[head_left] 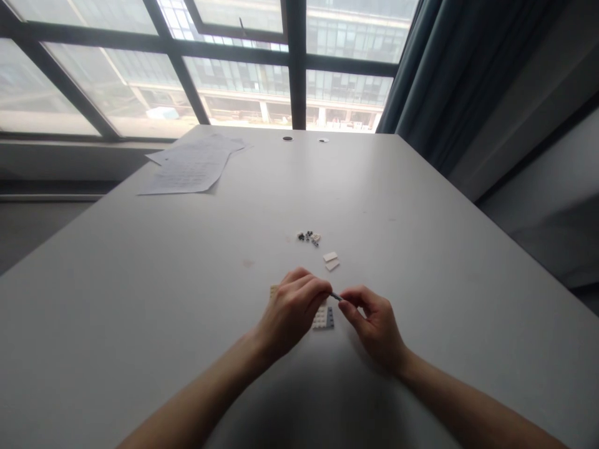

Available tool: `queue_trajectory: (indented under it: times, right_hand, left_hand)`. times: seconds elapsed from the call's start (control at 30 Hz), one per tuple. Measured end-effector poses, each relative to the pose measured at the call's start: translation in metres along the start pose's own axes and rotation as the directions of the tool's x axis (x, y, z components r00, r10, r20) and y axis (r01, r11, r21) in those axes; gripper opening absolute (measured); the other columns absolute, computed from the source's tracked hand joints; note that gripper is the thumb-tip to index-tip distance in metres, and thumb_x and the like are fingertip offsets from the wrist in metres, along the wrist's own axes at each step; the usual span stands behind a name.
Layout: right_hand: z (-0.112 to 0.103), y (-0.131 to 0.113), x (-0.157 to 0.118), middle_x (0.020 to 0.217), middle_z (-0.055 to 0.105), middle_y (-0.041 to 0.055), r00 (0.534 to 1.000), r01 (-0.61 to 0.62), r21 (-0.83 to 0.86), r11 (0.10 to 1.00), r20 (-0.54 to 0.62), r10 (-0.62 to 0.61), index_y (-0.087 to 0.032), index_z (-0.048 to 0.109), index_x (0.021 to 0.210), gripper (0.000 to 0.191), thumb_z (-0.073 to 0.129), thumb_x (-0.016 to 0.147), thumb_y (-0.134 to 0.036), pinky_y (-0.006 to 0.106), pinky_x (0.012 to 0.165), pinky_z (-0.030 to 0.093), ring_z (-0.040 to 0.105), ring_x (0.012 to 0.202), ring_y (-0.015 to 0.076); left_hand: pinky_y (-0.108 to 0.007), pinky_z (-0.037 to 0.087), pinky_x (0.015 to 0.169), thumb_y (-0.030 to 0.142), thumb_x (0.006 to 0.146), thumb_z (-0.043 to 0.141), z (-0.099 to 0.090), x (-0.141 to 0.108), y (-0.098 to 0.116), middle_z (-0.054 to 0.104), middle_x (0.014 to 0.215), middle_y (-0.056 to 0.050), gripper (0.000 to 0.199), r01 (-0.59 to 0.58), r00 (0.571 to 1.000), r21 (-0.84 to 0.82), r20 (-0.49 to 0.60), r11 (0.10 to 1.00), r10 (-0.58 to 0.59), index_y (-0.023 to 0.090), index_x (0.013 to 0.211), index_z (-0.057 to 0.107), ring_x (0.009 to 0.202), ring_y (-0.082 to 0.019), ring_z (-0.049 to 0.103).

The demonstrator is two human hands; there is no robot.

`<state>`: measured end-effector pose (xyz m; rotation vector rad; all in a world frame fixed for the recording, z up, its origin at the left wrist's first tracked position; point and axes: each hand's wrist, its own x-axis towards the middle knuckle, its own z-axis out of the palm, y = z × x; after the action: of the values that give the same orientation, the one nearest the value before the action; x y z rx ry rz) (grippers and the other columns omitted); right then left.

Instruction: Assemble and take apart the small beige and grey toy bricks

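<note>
Between my two hands is a thin grey building-brick piece (336,296). The fingers of my left hand (296,305) close on its left end, and the thumb and forefinger of my right hand (374,321) pinch its right end. Below and behind my left hand lies a studded brick plate (322,319), white with a dark grey strip along its right side. A yellowish studded piece (273,290) peeks out past the left hand's knuckles. My left hand hides much of the plate, so I cannot tell whether these parts are joined.
Two flat white tiles (331,260) lie just beyond my hands. Farther out sits a small pile of tiny dark and white pieces (309,237). Printed papers (187,168) overlap at the white table's (421,262) far left. A window and a dark curtain (421,81) stand behind.
</note>
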<state>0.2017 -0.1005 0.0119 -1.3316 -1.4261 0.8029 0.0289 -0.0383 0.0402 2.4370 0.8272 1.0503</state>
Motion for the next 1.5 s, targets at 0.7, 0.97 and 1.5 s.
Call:
queue_trajectory:
  times: [0.7,0.97,1.5]
  right_hand:
    - [-0.004,0.003,-0.002,0.087,0.065,0.0024,0.992,0.125,0.038,0.991,-0.033,-0.123,-0.023,0.065,0.101,0.017,0.055,0.088,-0.021,0.03,0.075,0.05,0.062,0.08,0.0162]
    - [-0.004,0.002,0.001,0.091,0.062,0.0031,0.986,0.161,0.039,0.986,0.042,-0.162,-0.024,0.061,0.115,0.028,0.057,0.087,-0.025,0.03,0.073,0.051,0.059,0.079,0.0157]
    - [-0.014,0.008,0.006,0.085,0.06,0.0029,0.968,0.252,-0.223,0.942,0.08,-0.24,-0.021,0.062,0.111,0.033,0.068,0.078,-0.023,0.03,0.071,0.049,0.055,0.075,0.0162]
  left_hand:
    - [-0.026,0.046,0.068,0.019,0.084,0.061,0.009,-0.011,0.006,0.062,0.073,-0.001,0.005,-0.019,0.999,-0.103,0.029,0.995,0.022,0.019,0.089,0.06,0.072,-0.014,0.056]
    - [-0.023,0.047,0.065,0.018,0.085,0.061,0.005,-0.006,0.012,0.064,0.073,0.0,0.004,0.132,0.991,-0.277,0.045,0.952,-0.125,0.018,0.081,0.061,0.066,-0.011,0.059]
    - [-0.024,0.045,0.069,0.021,0.09,0.054,-0.007,-0.004,0.002,0.067,0.082,-0.001,0.012,0.086,0.98,-0.119,0.189,0.989,-0.062,0.02,0.098,0.062,0.073,-0.012,0.059]
